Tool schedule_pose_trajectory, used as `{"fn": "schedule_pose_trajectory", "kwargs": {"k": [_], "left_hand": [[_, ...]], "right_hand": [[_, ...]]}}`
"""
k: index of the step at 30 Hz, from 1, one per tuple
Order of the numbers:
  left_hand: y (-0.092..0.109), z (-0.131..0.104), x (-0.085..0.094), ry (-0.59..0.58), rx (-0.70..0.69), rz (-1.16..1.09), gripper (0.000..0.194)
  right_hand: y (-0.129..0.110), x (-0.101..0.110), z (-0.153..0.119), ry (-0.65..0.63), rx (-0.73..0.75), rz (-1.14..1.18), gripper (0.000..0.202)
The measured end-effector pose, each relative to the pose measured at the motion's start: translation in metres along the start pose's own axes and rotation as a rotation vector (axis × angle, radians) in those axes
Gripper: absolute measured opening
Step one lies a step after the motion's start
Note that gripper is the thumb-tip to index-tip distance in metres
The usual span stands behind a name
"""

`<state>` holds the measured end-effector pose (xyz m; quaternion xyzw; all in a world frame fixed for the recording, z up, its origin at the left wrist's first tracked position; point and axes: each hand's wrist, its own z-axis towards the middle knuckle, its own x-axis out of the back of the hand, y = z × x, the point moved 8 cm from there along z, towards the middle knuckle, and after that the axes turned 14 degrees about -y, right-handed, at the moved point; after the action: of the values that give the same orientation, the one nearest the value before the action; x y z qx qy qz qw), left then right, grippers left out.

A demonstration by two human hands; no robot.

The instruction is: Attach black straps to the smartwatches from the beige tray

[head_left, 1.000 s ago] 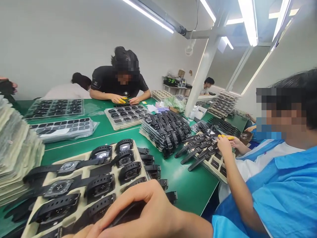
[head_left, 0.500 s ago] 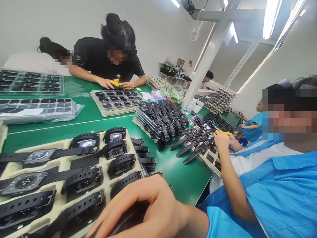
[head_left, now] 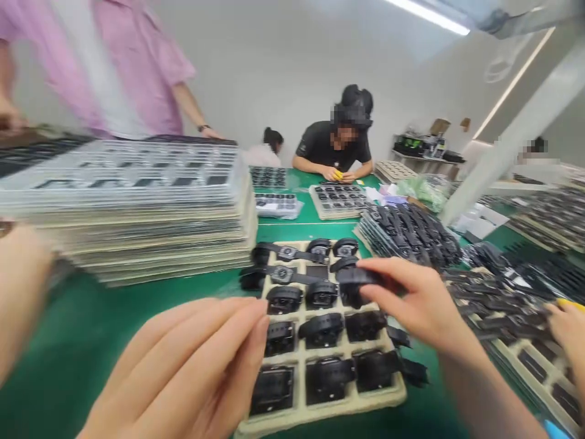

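Note:
A beige moulded tray point(head_left: 320, 414) in front of me holds several black smartwatches point(head_left: 329, 373) in its pockets. At its right side my right hand point(head_left: 418, 299) has thumb and fingers around a black smartwatch point(head_left: 356, 283), partly hidden by the fingers. My left hand point(head_left: 192, 366) hovers over the tray's left edge, its fingers bent and pressed together. Whatever those fingertips may hold is hidden. Two watches point(head_left: 282, 274) on the tray's far left lie with their straps stretched out.
A tall stack of trays point(head_left: 183, 244) stands to the left. Another person's forearm point(head_left: 21, 286) reaches in at the left edge. Strapped watches point(head_left: 411, 235) are piled on trays at the right, near a co-worker's hand point(head_left: 569, 323). Across the green table point(head_left: 315, 230), a person handles something yellow.
My view has swung left, bringing the tall tray stack and a person in pink into sight. My left hand has come into view; my right hand now appears over the tray's right side.

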<state>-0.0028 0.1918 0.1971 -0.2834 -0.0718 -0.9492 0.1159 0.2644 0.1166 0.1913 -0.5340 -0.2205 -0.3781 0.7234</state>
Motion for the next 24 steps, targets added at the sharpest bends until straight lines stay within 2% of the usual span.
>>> {"fn": "schedule_pose_trajectory", "kwargs": {"k": [1, 3, 6, 10, 13, 17, 21, 24], "left_hand": [[0.003, 0.008, 0.014, 0.086, -0.031, 0.038, 0.04], [0.008, 0.02, 0.026, 0.135, -0.044, 0.055, 0.032], [0.013, 0.026, 0.032, 0.142, -0.013, 0.044, 0.027], [0.016, 0.022, 0.037, 0.161, -0.002, 0.028, 0.025], [0.013, 0.02, 0.043, 0.203, 0.016, 0.018, 0.024], [0.009, 0.018, 0.048, 0.224, 0.039, -0.016, 0.022], [0.006, 0.017, 0.054, 0.23, 0.064, -0.038, 0.021], [0.006, 0.017, 0.055, 0.21, 0.073, -0.033, 0.023]], "right_hand": [[0.006, 0.0, 0.013, -0.006, -0.031, -0.031, 0.025], [0.014, -0.008, 0.04, -0.082, -0.06, -0.093, 0.027], [0.018, -0.033, 0.075, -0.246, -0.035, -0.155, 0.026], [0.024, -0.067, 0.102, -0.397, 0.012, -0.209, 0.026], [0.033, -0.082, 0.109, -0.474, 0.027, -0.278, 0.026], [0.036, -0.087, 0.108, -0.51, 0.053, -0.402, 0.027], [0.026, -0.088, 0.102, -0.549, 0.076, -0.509, 0.026], [0.009, -0.087, 0.107, -0.515, 0.075, -0.569, 0.032]]}}
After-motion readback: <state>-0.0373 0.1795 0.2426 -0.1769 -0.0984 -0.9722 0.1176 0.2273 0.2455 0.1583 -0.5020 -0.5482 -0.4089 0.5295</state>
